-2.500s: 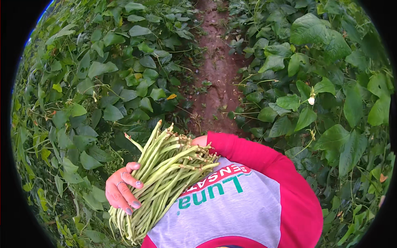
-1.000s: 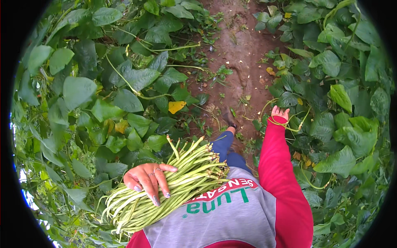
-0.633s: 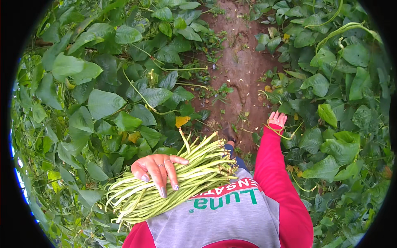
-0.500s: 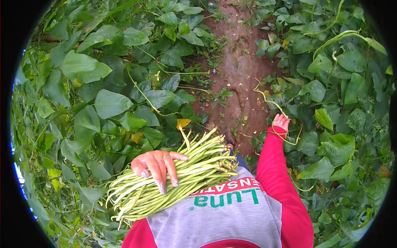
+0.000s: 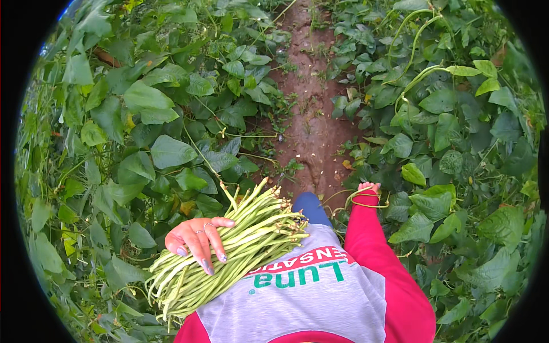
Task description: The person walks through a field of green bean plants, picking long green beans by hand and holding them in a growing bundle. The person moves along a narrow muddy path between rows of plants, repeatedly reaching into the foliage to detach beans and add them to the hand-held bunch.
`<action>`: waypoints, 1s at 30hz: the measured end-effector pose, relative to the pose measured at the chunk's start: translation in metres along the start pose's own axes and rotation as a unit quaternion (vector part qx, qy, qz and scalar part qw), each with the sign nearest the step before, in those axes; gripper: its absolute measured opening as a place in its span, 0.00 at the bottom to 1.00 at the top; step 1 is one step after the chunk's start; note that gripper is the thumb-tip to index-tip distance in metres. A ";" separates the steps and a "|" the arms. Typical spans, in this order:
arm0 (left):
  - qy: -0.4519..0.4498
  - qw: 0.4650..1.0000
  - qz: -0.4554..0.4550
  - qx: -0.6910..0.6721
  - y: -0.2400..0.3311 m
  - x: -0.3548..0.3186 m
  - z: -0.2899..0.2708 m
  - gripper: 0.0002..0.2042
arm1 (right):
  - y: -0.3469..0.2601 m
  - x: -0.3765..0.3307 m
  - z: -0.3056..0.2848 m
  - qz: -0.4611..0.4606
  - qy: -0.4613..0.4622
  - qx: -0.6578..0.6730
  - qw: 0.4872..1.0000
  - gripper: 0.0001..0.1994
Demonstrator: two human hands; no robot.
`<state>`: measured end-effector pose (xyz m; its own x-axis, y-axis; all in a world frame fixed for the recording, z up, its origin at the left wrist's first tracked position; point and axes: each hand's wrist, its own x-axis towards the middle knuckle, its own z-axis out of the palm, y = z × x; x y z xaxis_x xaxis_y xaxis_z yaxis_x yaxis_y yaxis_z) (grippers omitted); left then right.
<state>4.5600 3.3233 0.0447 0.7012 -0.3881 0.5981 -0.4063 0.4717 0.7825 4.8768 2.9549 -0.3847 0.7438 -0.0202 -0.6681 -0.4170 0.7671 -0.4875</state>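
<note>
Nearest of all, a thick bundle of long green beans [image 5: 229,251] is pressed against the front of a grey and red shirt [image 5: 309,303], its long axis running on a slant from the lower left, where the loose ends hang over the leaves, up toward the right, where the cut stalk ends fan out just short of a blue trouser leg [image 5: 311,207]. The left hand [image 5: 197,237] is laid flat across the upper side of the bundle, fingers spread and curled lightly over the pods rather than closed round them, so the bundle is pinned to the body and not gripped in a fist; a ring is seen on one finger. Farther out and to the right, the right hand [image 5: 367,188] is stretched forward at the end of a red sleeve [image 5: 372,246], well apart from the bundle, and is seen among thin curling green pods or tendrils [image 5: 366,200] at the near edge of the right-hand row of plants [image 5: 457,143]; whether its fingers are closed on a pod cannot be told from this view. Of the two, the right hand is judged the nearer to the unpicked growth, which lies ahead and to its right. Between the rows a strip of bare brown soil [image 5: 311,114] is shown running straight away from the feet, and a dense left-hand row of broad leaves [image 5: 143,126] is banked beside it
</note>
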 end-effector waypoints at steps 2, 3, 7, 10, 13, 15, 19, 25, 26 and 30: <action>-0.034 0.999 0.009 0.004 0.011 0.013 -0.008 0.20 | -0.032 0.035 -0.047 -0.049 -0.082 0.011 0.995 0.16; -0.038 0.999 0.014 0.010 0.014 0.015 -0.006 0.19 | -0.030 0.036 -0.045 -0.068 -0.079 0.003 0.995 0.15; -0.048 0.998 0.036 0.026 0.018 0.015 -0.003 0.18 | -0.063 0.045 -0.020 -0.062 0.034 -0.031 0.997 0.13; -0.025 0.998 0.026 0.055 0.023 0.002 0.009 0.19 | -0.051 0.010 0.026 -0.064 0.132 -0.130 0.981 0.11; -0.015 0.998 0.026 0.057 0.025 -0.001 0.008 0.20 | -0.067 0.003 0.024 -0.054 0.122 -0.128 0.983 0.09; -0.021 0.998 0.031 0.058 0.024 0.003 0.002 0.20 | -0.074 0.009 0.021 -0.042 0.097 -0.126 0.986 0.10; -0.008 0.998 0.030 0.057 0.023 0.004 -0.007 0.20 | -0.069 0.006 0.019 -0.047 0.020 -0.169 0.984 0.11; -0.013 0.999 0.033 0.037 0.012 0.023 -0.028 0.20 | -0.081 0.004 0.028 -0.024 0.058 -0.265 0.962 0.11; -0.014 0.998 0.035 0.041 0.011 0.024 -0.030 0.19 | -0.081 0.002 0.028 -0.020 0.065 -0.252 0.965 0.10; 0.007 0.999 0.020 0.040 0.008 0.011 -0.029 0.19 | -0.076 -0.008 0.037 -0.002 0.053 -0.181 0.982 0.07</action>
<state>4.5818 3.3458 0.0520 0.6915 -0.3578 0.6275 -0.4795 0.4224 0.7692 4.9221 2.9205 -0.3210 0.6952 -0.1053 -0.7111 -0.5867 0.4884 -0.6459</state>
